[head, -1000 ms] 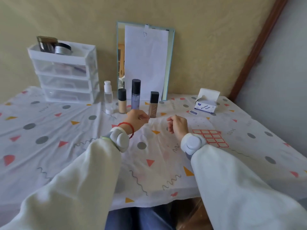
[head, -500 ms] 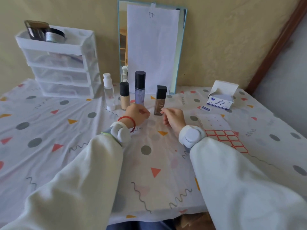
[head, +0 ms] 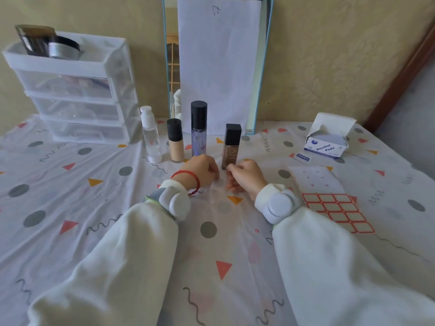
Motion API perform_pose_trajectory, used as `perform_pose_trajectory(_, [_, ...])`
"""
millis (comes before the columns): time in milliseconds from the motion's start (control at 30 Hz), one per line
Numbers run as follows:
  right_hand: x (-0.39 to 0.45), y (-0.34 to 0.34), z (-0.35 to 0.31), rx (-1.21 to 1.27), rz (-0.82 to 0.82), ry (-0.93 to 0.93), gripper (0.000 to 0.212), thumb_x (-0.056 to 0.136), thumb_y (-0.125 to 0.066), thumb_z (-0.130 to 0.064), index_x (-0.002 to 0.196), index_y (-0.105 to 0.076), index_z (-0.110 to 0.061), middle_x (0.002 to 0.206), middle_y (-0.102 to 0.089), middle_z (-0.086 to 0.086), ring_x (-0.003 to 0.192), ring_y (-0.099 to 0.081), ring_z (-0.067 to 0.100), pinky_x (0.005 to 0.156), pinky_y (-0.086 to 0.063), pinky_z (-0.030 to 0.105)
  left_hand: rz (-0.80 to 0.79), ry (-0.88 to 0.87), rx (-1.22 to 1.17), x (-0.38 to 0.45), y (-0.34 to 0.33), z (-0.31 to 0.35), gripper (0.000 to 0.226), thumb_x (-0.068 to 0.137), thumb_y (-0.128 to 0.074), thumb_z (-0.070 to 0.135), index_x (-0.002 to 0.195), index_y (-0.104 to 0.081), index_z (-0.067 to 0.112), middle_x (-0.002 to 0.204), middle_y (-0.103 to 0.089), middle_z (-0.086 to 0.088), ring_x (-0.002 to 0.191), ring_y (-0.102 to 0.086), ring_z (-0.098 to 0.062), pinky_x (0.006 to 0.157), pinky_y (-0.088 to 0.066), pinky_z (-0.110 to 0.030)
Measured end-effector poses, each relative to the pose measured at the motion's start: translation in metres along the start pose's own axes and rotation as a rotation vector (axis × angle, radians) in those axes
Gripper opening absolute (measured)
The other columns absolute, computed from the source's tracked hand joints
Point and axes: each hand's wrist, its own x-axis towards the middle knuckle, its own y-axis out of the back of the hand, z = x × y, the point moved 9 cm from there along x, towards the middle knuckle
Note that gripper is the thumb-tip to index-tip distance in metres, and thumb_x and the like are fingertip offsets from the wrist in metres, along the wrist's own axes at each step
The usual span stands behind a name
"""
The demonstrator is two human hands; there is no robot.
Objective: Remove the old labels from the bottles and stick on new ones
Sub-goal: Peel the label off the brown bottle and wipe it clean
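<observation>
Bottles: four upright, far centre — clear bottle (head: 150, 135), beige bottle (head: 175, 141), purple bottle (head: 199, 128), brown bottle (head: 232, 147). Box (head: 326, 143) reads "Alcohol Pads". Label sheet (head: 339, 210), right. Left hand (head: 202, 171), right hand (head: 246, 176): fingers curled; contents indiscernible.

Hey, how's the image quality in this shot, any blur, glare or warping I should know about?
Head view: soft, even daylight, no hard shadows or glare on the tablecloth. Wide-angle warping bows the mirror and drawer unit outward and stretches the sleeves. The left hand and right hand look slightly smeared; print on the alcohol pads box is readable, the dark bottle lettering barely.
</observation>
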Motion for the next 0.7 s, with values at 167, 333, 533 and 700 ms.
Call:
perform_pose_trajectory(167, [-0.001, 0.007, -0.001, 0.041, 0.043, 0.092, 0.023, 0.086, -0.067, -0.030, 0.075, -0.062, -0.010, 0.053, -0.064, 0.001, 0.053, -0.063, 0.020, 0.048, -0.051, 0.026, 0.039, -0.039, -0.089, 0.001, 0.001, 0.001, 0.007, 0.090, -0.060, 0.015, 0.090, -0.066, 0.016, 0.084, -0.063, 0.005, 0.079, -0.058, -0.015, 0.070, -0.045, -0.017])
perform_pose_trajectory(333, [-0.008, 0.023, -0.017, 0.007, 0.158, 0.205, 0.040, 0.074, -0.073, -0.055, 0.093, -0.064, -0.021, 0.081, -0.061, -0.007, 0.078, -0.060, 0.009, 0.069, -0.049, 0.021, 0.293, -0.047, -0.518, -0.003, 0.031, 0.003, 0.007, 0.088, -0.063, 0.009, 0.083, -0.063, 0.013, 0.075, -0.059, 0.008, 0.069, -0.055, -0.004, 0.066, -0.045, -0.010])
perform_pose_trajectory(533, [-0.013, 0.020, -0.029, 0.068, 0.089, 0.296, 0.018, 0.083, -0.072, -0.027, 0.079, -0.071, -0.010, 0.075, -0.068, 0.003, 0.072, -0.059, 0.012, 0.071, -0.047, 0.024, 0.294, -0.072, -0.757, -0.007, 0.031, 0.006, 0.021, 0.089, -0.061, 0.003, 0.075, -0.060, 0.019, 0.073, -0.061, 0.004, 0.058, -0.056, -0.001, 0.058, -0.048, -0.012])
perform_pose_trajectory(700, [-0.008, 0.034, -0.030, 0.039, 0.200, 0.335, 0.020, 0.083, -0.072, -0.027, 0.088, -0.070, -0.008, 0.097, -0.066, 0.009, 0.088, -0.062, 0.017, 0.079, -0.050, 0.027, 0.263, -0.029, -0.484, -0.003, 0.019, 0.007, 0.009, 0.087, -0.066, 0.017, 0.084, -0.058, 0.017, 0.077, -0.057, 0.005, 0.069, -0.054, -0.009, 0.064, -0.047, -0.019])
